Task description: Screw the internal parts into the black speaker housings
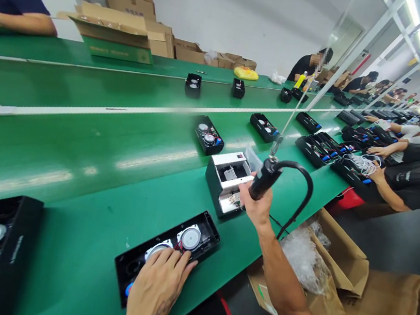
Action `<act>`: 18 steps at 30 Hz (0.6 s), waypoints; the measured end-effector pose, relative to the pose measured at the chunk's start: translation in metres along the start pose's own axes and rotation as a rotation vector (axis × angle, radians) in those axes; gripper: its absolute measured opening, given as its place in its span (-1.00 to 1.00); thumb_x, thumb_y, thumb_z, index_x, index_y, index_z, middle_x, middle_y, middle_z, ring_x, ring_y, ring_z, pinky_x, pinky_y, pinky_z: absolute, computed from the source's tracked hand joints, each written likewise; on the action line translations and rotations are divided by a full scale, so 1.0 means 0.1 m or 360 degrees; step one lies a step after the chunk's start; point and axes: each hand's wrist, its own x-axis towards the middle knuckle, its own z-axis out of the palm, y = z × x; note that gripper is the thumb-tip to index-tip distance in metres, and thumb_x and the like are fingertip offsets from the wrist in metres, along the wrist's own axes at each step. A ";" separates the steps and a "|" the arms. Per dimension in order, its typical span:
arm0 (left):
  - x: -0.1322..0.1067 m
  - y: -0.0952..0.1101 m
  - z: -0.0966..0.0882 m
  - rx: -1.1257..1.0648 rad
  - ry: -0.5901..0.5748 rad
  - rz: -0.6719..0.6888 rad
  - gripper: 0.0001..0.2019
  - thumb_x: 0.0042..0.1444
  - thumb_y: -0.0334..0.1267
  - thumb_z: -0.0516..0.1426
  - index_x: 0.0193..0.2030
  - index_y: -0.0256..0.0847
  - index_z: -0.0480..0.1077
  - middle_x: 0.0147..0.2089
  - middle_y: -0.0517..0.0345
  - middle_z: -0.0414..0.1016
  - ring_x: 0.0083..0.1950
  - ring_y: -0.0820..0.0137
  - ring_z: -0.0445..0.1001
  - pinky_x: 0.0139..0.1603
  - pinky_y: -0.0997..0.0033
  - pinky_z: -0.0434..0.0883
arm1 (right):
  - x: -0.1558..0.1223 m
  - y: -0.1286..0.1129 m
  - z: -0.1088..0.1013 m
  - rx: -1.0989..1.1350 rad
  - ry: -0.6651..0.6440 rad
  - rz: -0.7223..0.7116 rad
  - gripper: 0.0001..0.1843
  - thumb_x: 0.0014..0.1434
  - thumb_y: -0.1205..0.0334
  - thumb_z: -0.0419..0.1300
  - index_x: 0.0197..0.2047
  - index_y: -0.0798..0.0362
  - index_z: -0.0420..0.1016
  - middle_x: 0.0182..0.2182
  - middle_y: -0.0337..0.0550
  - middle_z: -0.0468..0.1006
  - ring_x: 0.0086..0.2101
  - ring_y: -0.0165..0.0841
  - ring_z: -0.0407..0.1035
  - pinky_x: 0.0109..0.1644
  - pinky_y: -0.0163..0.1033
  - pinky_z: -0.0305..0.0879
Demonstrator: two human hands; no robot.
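Closest to the head camera, the left hand [155, 290] lies spread, its fingers [179, 268] pressed down over the round speakers [191, 238] in an open black speaker case [207, 233] on the green conveyor belt [72, 274]. The case's long axis runs slantwise across the belt. It lies down and to the left of the right hand [256, 205], so the left hand is the nearer. The right hand is closed around a black electric screwdriver [265, 181], wrist bent, forearm rising from the lower right. The tool tilts up and right; its tip is hidden by the fist. A thin hanging wire [285, 126] meets its top, and a black cord [309, 192] loops down. An open white metal box [226, 180] sits just beside the hand.
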 end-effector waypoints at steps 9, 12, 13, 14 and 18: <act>-0.01 0.03 0.01 0.0045 -0.0058 -0.0049 -0.78 0.52 -0.16 0.15 -0.13 -0.12 0.58 -0.28 0.12 0.58 -0.19 0.23 0.52 -0.03 0.17 0.38 | -0.76 -0.39 0.17 0.0903 -0.0225 0.0112 -0.53 0.40 0.09 0.35 0.27 -0.15 0.29 -0.57 -0.58 0.26 -0.73 -0.51 0.11 -0.65 -0.36 0.17; -0.01 0.03 0.01 0.0020 -0.0059 -0.0051 -0.78 0.52 -0.18 0.15 -0.16 -0.13 0.57 -0.31 0.13 0.55 -0.22 0.23 0.50 -0.05 0.16 0.37 | -0.94 -0.40 0.35 0.0960 -0.0262 0.0054 -0.59 0.43 0.04 0.32 0.25 -0.18 0.31 -0.56 -0.56 0.26 -0.73 -0.51 0.10 -0.69 -0.37 0.15; -0.01 0.03 0.01 0.0009 -0.0056 -0.0052 -0.78 0.51 -0.18 0.15 -0.17 -0.13 0.57 -0.31 0.13 0.55 -0.22 0.23 0.50 -0.06 0.15 0.37 | -0.98 -0.38 0.40 0.0954 -0.0277 0.0045 -0.59 0.44 0.03 0.32 0.25 -0.18 0.31 -0.55 -0.55 0.27 -0.73 -0.50 0.11 -0.69 -0.37 0.15; -0.01 0.03 0.01 -0.0002 -0.0054 -0.0051 -0.78 0.51 -0.18 0.15 -0.17 -0.13 0.57 -0.31 0.14 0.54 -0.22 0.23 0.49 -0.06 0.15 0.36 | -1.01 -0.35 0.45 0.0944 -0.0284 0.0036 -0.58 0.44 0.02 0.32 0.25 -0.19 0.30 -0.54 -0.54 0.28 -0.73 -0.50 0.12 -0.68 -0.37 0.16; -0.01 0.03 -0.01 -0.0002 -0.0062 -0.0061 -0.77 0.52 -0.17 0.14 -0.16 -0.13 0.58 -0.31 0.13 0.54 -0.22 0.23 0.50 -0.05 0.16 0.36 | -1.08 -0.24 0.57 0.0895 -0.0293 0.0028 -0.56 0.45 0.02 0.32 0.25 -0.18 0.26 -0.51 -0.53 0.32 -0.71 -0.50 0.16 -0.64 -0.36 0.21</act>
